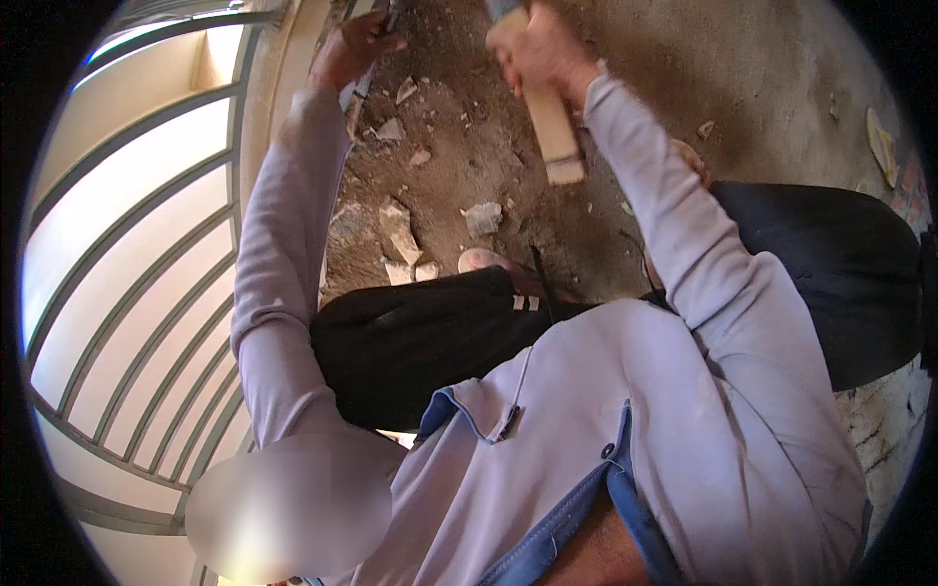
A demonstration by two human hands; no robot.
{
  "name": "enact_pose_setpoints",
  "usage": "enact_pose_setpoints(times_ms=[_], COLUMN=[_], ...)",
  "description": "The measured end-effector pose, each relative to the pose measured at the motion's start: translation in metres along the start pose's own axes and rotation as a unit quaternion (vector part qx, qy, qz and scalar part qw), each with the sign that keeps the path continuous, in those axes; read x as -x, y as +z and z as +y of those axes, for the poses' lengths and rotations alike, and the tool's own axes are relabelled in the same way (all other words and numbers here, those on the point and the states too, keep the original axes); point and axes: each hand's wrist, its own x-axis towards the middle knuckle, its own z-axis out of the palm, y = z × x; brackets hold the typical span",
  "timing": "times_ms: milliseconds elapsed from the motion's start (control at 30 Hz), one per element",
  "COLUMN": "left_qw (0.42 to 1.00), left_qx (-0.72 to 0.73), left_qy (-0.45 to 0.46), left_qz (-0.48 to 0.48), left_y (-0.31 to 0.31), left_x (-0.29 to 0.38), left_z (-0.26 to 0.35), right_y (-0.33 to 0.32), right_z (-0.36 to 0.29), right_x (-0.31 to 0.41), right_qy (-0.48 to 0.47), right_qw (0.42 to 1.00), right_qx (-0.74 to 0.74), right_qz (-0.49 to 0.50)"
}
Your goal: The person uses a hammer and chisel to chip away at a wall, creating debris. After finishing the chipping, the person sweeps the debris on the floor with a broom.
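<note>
My right hand [546, 51] grips a short, thick wooden handle [555, 135] near its upper end. A dark band rings the handle's lower end. A grey head [504, 7], apparently a hammer's, shows just above the hand and is cut off by the top of the view. My left hand [355, 50], up at the left beside the wall's edge, is closed around a narrow dark metal tool [393, 15], which looks like a chisel; its working end is out of view. Broken chips [390, 130] lie on the floor below my left hand.
Dusty floor [703, 66] stretches under both hands. Larger broken pieces [399, 231] and a pale chunk [484, 218] lie near my foot [484, 260]. A grey metal railing [236, 132] curves along the left. My knees, in black trousers [410, 344], are spread to either side.
</note>
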Motion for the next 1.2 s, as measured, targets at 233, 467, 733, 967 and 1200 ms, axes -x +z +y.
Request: enact_pose_setpoints(times_ms=[233,467,733,967,1200], left_qw=[0.998,0.996,0.986,0.974,0.985], left_qx=[0.011,-0.084,-0.033,0.004,0.009], left_qy=[-0.043,0.036,0.161,0.202,0.074], left_qz=[-0.042,0.001,-0.013,0.098,0.156], left_y=[-0.004,0.005,0.046,0.029,0.034], left_x=[-0.003,0.007,0.094,0.076,0.066], left_z=[0.003,0.031,0.07,0.076,0.053], right_y=[0.012,0.001,-0.037,-0.031,-0.013], right_z=[-0.03,0.032,0.038,0.04,0.008], right_x=[-0.012,-0.018,-0.031,-0.03,-0.015], right_qy=[-0.19,-0.005,-0.003,-0.016,0.012], right_qw=[0.96,0.999,0.997,0.997,0.995], right_qx=[-0.024,0.031,-0.034,0.01,0.068], right_qz=[0.205,0.027,0.07,0.07,0.07])
